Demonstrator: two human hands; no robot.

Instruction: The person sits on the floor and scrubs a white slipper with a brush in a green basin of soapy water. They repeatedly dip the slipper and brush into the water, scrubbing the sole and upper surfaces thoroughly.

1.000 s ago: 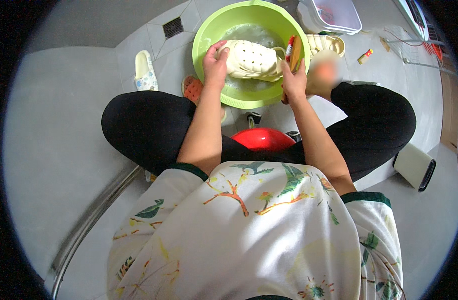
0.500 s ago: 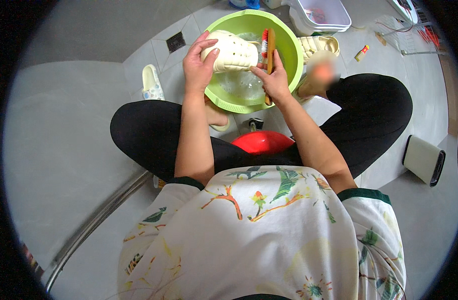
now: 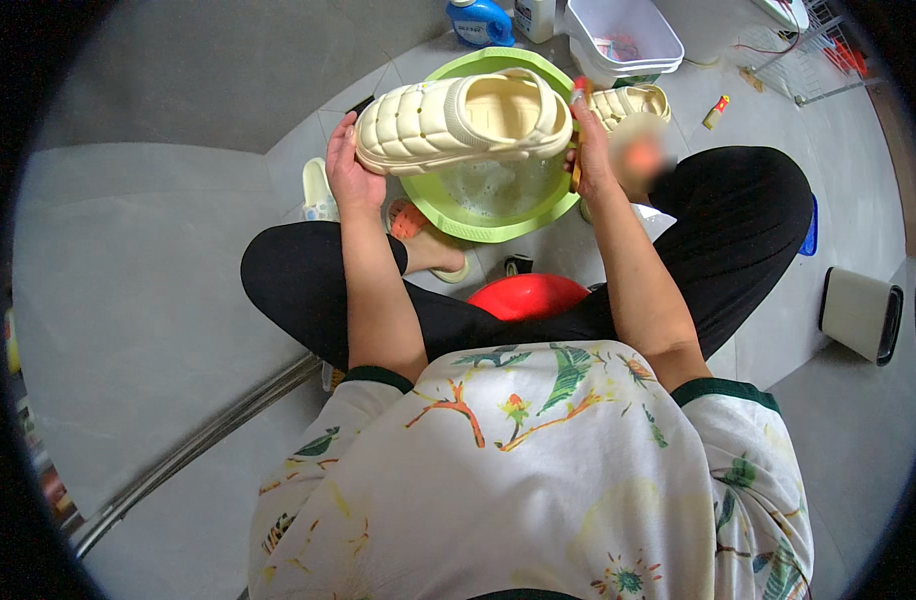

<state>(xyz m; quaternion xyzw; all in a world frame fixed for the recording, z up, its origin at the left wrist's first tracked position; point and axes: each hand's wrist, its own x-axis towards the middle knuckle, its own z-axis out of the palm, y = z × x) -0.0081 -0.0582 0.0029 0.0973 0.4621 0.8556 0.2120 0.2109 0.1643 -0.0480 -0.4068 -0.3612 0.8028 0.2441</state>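
A cream quilted clog [image 3: 413,130] is held up sideways over the green basin [image 3: 498,235], its opening facing me. My left hand [image 3: 356,182] grips it at the toe end, with the thumb underneath. At the heel is my right hand [image 3: 596,155], its fingers closed round a wooden-handled brush [image 3: 577,178] seen nearly edge-on; whether those fingers also bear on the heel is hard to tell. Below the clog, foamy water [image 3: 493,188] lies in the basin. Another cream clog [image 3: 633,103] rests on the floor to the basin's right.
Between my knees is a red rounded object [image 3: 528,297]. Beyond the basin stand a blue bottle [image 3: 480,24] and a white tub [image 3: 628,40]. A pale slipper [image 3: 319,188] lies left, a yellow-and-red handled tool [image 3: 716,112] right. A pale bin [image 3: 858,312] sits far right.
The clog has come up out of the basin toward me and turned from its underside or toe view to show its side and opening. My right hand and brush have shifted right to its heel.
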